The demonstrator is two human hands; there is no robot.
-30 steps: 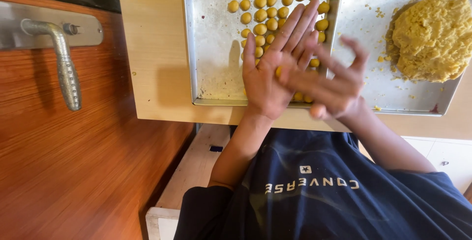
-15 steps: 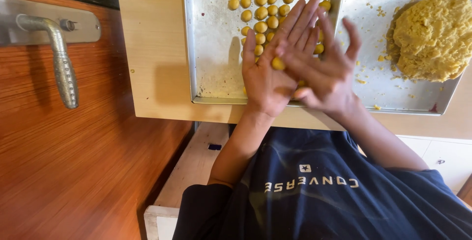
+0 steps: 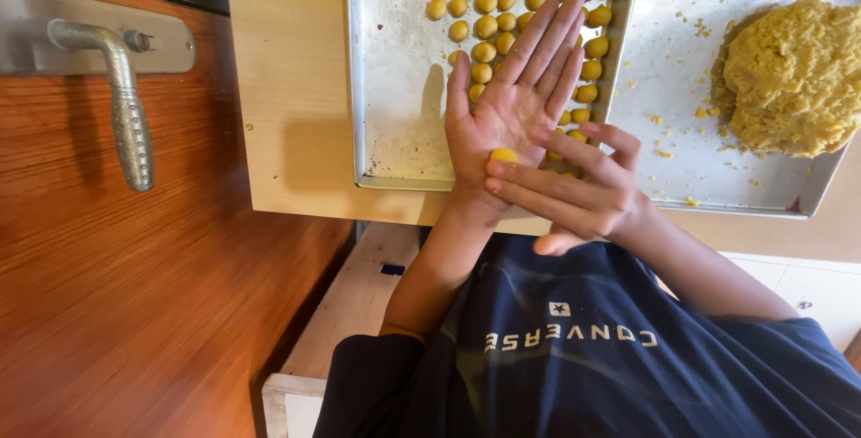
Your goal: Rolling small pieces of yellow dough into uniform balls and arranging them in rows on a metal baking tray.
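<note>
Left hand [image 3: 507,124] spread flat, palm up — small yellow dough ball [image 3: 503,156] pressed under right hand [image 3: 574,189] fingers, above silver metal tray [image 3: 395,124].

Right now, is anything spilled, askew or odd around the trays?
Loose crumbs lie scattered over the right tray beside the dough mound. Otherwise nothing stands out: the dough balls sit in rows on the left tray, and one ball lies between the left hand and right hand.

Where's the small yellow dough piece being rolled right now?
The small yellow dough piece sits mid-frame between the left hand and the right hand, above the near edge of the metal tray.
</note>
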